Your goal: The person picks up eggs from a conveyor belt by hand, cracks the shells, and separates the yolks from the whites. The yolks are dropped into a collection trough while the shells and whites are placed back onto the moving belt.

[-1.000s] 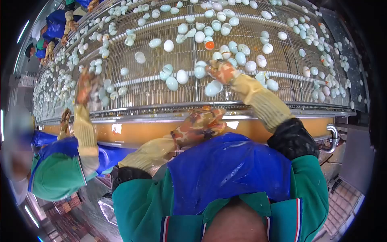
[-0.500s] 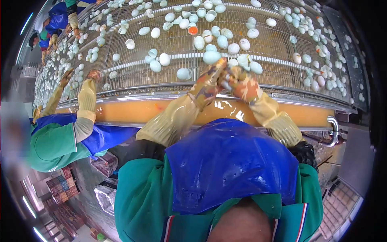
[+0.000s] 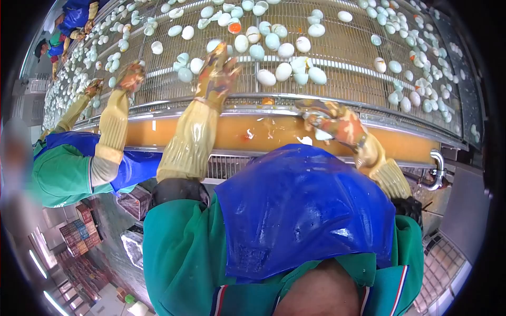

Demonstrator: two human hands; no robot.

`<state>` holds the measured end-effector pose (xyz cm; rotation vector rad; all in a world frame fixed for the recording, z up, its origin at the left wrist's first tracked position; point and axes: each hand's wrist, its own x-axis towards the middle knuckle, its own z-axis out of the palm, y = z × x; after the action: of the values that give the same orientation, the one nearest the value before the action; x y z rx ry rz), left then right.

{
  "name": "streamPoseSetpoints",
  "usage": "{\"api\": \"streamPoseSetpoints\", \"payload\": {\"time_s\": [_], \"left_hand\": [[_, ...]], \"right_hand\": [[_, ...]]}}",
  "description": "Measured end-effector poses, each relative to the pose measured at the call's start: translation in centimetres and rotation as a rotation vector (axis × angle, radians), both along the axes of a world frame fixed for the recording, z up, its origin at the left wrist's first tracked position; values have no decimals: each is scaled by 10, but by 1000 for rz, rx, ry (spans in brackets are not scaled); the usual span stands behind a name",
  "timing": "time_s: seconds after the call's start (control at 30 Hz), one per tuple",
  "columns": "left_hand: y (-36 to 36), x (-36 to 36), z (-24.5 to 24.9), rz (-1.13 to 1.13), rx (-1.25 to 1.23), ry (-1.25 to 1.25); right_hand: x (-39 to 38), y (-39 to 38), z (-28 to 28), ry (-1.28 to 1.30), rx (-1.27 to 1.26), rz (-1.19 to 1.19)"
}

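Observation:
My left hand (image 3: pixel 217 76), in a mottled brown-and-cream glove with a long yellow cuff, reaches over the wire mesh belt (image 3: pixel 337 52). Its fingers are apart, and their tips are beside a pale egg (image 3: pixel 213 45), partly covered. Just left of this hand lies another whitish egg (image 3: pixel 196 66). Nearer my body, my right hand (image 3: pixel 334 124) is curled above the trough of orange liquid (image 3: pixel 253 138), with a pale eggshell (image 3: pixel 322 135) at its fingers. Whole eggs, such as a white one (image 3: pixel 266 78), and broken shells lie on the belt between and beyond the hands.
A metal rail (image 3: pixel 253 110) runs between belt and trough. At the left, a co-worker's gloved hand (image 3: pixel 130 77) is over the belt; more people stand at the upper left. A bent metal pipe (image 3: pixel 438 168) is at the trough's right end.
My hands were together over the belt; the left has moved left and forward and opened, the right has come back over the trough. The view has shifted slightly, and the co-worker's arm has moved.

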<state>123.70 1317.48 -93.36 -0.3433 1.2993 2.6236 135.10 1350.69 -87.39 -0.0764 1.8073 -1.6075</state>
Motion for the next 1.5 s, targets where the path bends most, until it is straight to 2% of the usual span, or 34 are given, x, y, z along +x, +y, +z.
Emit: {"api": "streamPoseSetpoints", "payload": {"time_s": [0.03,0.07,0.1,0.13,0.2,0.23,0.33,0.37,0.43,0.57,0.67,0.73,0.8,0.83,0.9,1.0,1.1,1.13,1.23,1.27,1.33,1.4,1.47,1.5], "left_hand": [[-17,-5,-11,26,-25,-38],[-29,-10,-21,65,-51,-91],[-31,-10,-25,87,-85,-122],[-31,-10,-29,103,-133,-147],[-17,-4,-30,101,-290,-159],[-6,0,-29,86,-389,-144],[33,7,-29,-10,-737,-39],[47,5,-25,-52,-866,15],[74,-2,-19,-136,-1126,142],[133,-30,28,-318,-1543,362],[143,-63,-35,-341,-1680,577],[142,-73,-74,-466,-1850,703],[148,-86,-113,-498,-1635,604],[151,-87,-104,-509,-1690,643],[156,-92,-92,-529,-1789,694],[158,-104,-86,-510,-1880,686],[162,-103,-75,-454,-1850,616],[163,-97,-63,-426,-1782,592],[176,-62,-16,-378,-1512,537],[181,-45,-2,-387,-1416,525],[194,-12,16,-444,-1239,481],[205,24,17,-540,-1031,381],[217,53,17,-626,-874,247],[225,68,17,-666,-821,179]], "right_hand": [[-3,14,-23,111,-146,-85],[-8,32,-35,77,-476,-248],[-10,49,-30,88,-244,-407],[-24,67,-44,150,-117,-523],[-96,114,-108,315,138,-660],[-127,133,-145,394,241,-641],[-139,78,-91,1069,719,-179],[-151,63,-91,1123,763,-90],[-173,33,-107,1090,786,74],[-211,-5,-146,1005,855,277],[-228,-13,-185,1011,798,320],[-236,-10,-226,1031,692,283],[-236,-2,-265,1038,540,205],[-238,-1,-280,1042,466,156],[-240,-7,-298,963,145,-14],[-240,-3,-239,1077,759,361],[-247,7,-194,941,916,642],[-246,17,-195,1319,932,688],[-203,45,-140,743,405,59],[-174,55,-92,291,285,-85],[-143,95,-143,718,244,47],[-100,114,-115,656,304,57],[-67,130,-109,479,254,94],[-48,138,-106,612,331,99]]}}
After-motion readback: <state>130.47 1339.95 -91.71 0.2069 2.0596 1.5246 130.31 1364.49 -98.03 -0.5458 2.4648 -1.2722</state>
